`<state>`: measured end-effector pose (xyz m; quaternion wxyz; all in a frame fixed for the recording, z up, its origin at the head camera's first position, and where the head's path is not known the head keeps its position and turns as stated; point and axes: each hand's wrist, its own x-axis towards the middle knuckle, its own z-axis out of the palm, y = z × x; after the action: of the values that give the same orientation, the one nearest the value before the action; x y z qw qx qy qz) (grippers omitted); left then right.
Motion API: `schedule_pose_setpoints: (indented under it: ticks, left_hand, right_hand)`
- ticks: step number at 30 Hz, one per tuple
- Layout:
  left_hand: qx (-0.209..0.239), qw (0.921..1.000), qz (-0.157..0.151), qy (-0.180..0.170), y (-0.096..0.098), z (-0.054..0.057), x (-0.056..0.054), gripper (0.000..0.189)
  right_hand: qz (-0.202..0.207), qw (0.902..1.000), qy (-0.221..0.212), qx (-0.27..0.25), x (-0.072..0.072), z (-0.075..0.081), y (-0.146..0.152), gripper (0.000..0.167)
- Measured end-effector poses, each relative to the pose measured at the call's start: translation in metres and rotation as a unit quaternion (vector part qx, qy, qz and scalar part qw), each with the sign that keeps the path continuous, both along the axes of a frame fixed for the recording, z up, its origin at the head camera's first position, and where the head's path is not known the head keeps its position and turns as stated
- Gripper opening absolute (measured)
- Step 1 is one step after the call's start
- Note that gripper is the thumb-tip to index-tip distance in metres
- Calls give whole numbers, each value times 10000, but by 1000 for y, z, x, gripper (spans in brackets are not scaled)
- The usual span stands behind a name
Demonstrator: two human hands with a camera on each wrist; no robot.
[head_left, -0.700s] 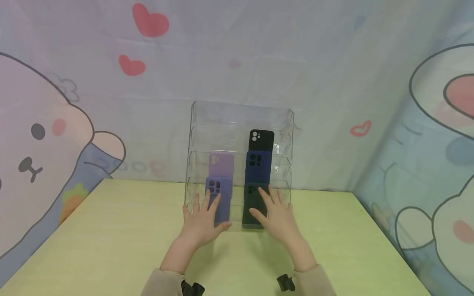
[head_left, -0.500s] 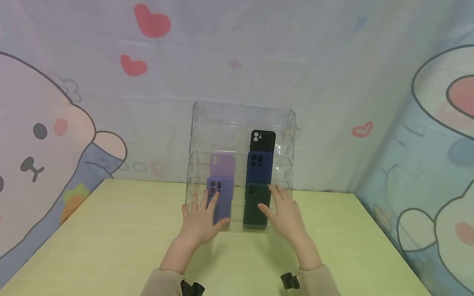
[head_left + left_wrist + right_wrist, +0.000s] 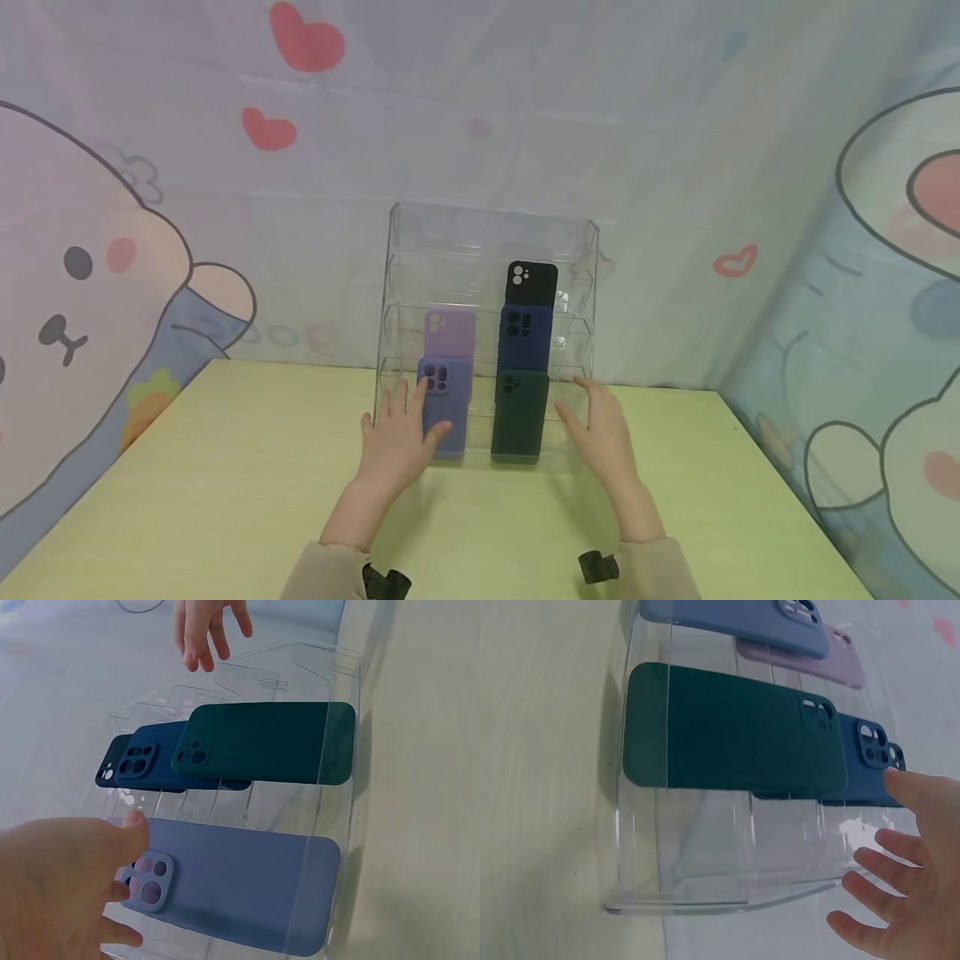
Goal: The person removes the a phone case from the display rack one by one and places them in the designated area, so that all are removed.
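My left hand (image 3: 393, 442), fingers spread, hovers in front of the periwinkle phone case (image 3: 240, 881) at the lower left of a clear tiered stand (image 3: 480, 229). A pink-purple phone case (image 3: 450, 332) leans in the tier behind it. On the right side, my right hand (image 3: 603, 433) has its fingers extended beside the stand's right edge, apart from the dark green phone case (image 3: 735, 731) in the front tier. Behind that one stand a navy blue phone case (image 3: 525, 337) and a black phone case (image 3: 531, 283). Neither hand holds anything.
The stand rests on a pale yellow-green table (image 3: 247, 467) close to its back edge. A cloth backdrop (image 3: 637, 125) with cartoon animals and hearts hangs behind and at both sides. Dark wrist cameras show by both sleeves.
My right hand has moved right, from in front of the green phone case to the stand's right edge. The left hand has shifted slightly left. All the phone cases stay in place.
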<state>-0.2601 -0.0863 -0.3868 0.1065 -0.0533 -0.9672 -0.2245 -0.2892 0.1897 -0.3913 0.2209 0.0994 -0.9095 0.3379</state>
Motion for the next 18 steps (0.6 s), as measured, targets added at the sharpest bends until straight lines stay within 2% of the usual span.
schedule_pose_setpoints:
  ticks: [3, 8, 13, 18]
  left_hand:
    - [127, 9997, 208, 95, 1, -1, -1, 73]
    - [351, 9974, 410, 474, 0, -2, -3, 69]
    - [476, 9948, 526, 735, -3, -5, -8, 65]
    - [818, 9916, 528, 852, -5, -10, -13, 60]
  right_hand:
    - [-19, 9998, 5, -205, -2, -3, 6, 55]
    - [-171, 9986, 65, -493, -6, -6, 10, 51]
    - [-243, 9966, 26, -792, -7, -9, 14, 47]
    - [-341, 9926, -146, -1158, -11, -15, 21, 44]
